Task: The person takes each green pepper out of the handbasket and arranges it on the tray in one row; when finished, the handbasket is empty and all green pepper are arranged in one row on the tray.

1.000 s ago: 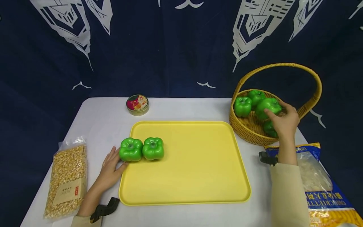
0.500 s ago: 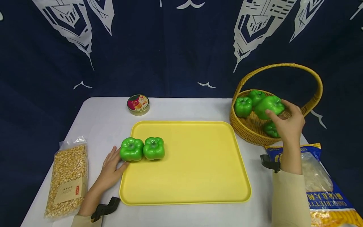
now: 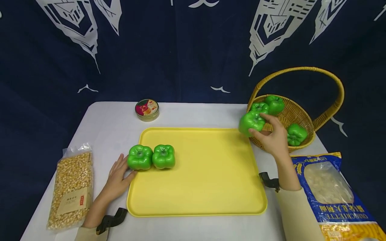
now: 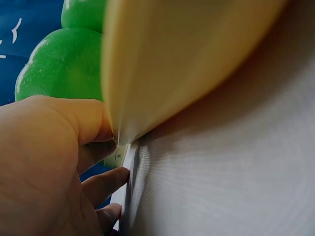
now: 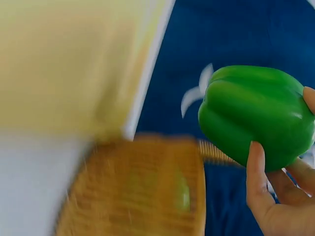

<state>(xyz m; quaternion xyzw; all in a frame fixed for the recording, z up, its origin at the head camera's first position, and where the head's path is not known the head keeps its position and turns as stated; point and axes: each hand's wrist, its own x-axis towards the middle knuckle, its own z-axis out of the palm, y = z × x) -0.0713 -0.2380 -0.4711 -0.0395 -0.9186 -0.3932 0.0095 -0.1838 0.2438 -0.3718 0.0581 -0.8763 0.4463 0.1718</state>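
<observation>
In the head view my right hand (image 3: 272,135) pinches a green bell pepper (image 3: 251,123) between thumb and fingers, over the left rim of the wicker basket (image 3: 297,112). The right wrist view shows the same pepper (image 5: 253,115) from the side, fingertips around it. Several other green peppers (image 3: 297,134) lie in the basket. My left hand (image 3: 117,179) rests on the table at the left edge of the yellow tray (image 3: 196,180), fingers extended. Two green peppers stand side by side on the tray's left part, the left pepper (image 3: 139,157) close to those fingers and the other pepper (image 3: 164,156) beside it.
A bag of corn kernels (image 3: 73,180) lies at the left. A round tin (image 3: 146,110) stands behind the tray. At the right is a blue and yellow pasta bag (image 3: 334,187), below the basket. The basket's tall handle (image 3: 313,69) arches over it.
My right hand has lifted the pepper from inside the basket and carried it left, to above the basket's left rim by the tray corner. The left hand has stayed in place.
</observation>
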